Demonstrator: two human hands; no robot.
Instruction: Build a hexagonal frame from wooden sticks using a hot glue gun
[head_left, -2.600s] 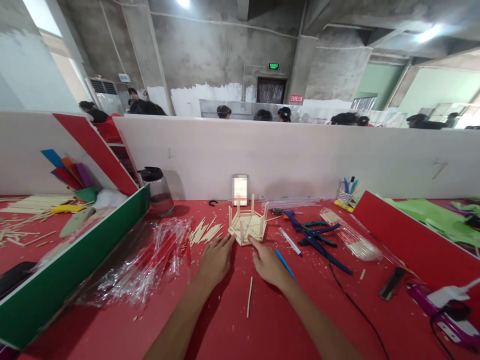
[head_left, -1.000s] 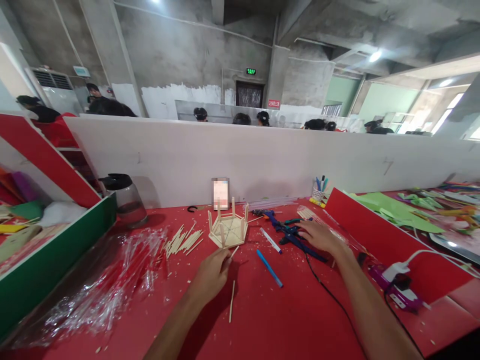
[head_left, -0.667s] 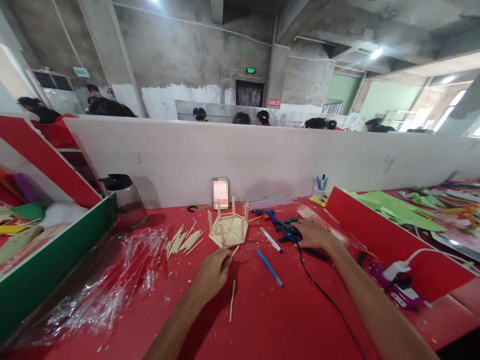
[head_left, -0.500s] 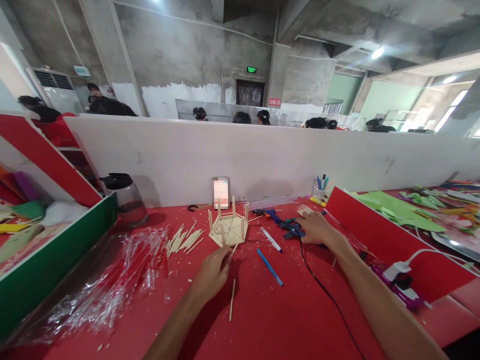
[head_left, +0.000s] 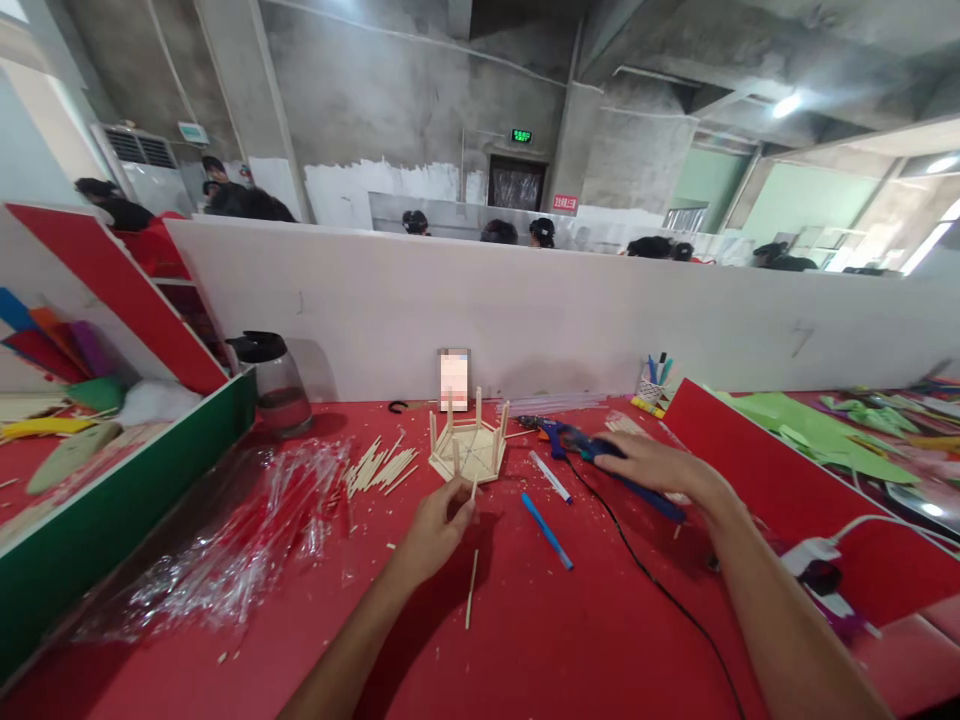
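A thin wooden stick (head_left: 474, 487) is pinched between the thumb and fingers of my left hand (head_left: 437, 532), at the near edge of a small hexagonal stick frame (head_left: 469, 455) with several upright posts. My right hand (head_left: 652, 466) reaches over the dark blue-handled pliers (head_left: 654, 498), fingers stretched forward and not wrapped round them. Close to its fingertips lies a blue hot glue gun (head_left: 553, 436) with a black cord. The pliers and glue gun overlap, so their contact with the hand is partly hidden. One loose stick (head_left: 472, 590) lies below my left hand.
A white marker (head_left: 551, 477) and a blue pen (head_left: 547, 532) lie mid-table. Loose sticks (head_left: 379, 468) and clear plastic wrap (head_left: 255, 530) are on the left. A jug (head_left: 274, 385), phone (head_left: 454, 380) and pen cup (head_left: 651, 385) stand at the back. Side dividers (head_left: 795, 490) bound the table.
My right hand has shifted, its fingers now stretched left over the pliers, whose handle shows more. My left hand keeps the stick near the frame. The camera view has turned slightly left.
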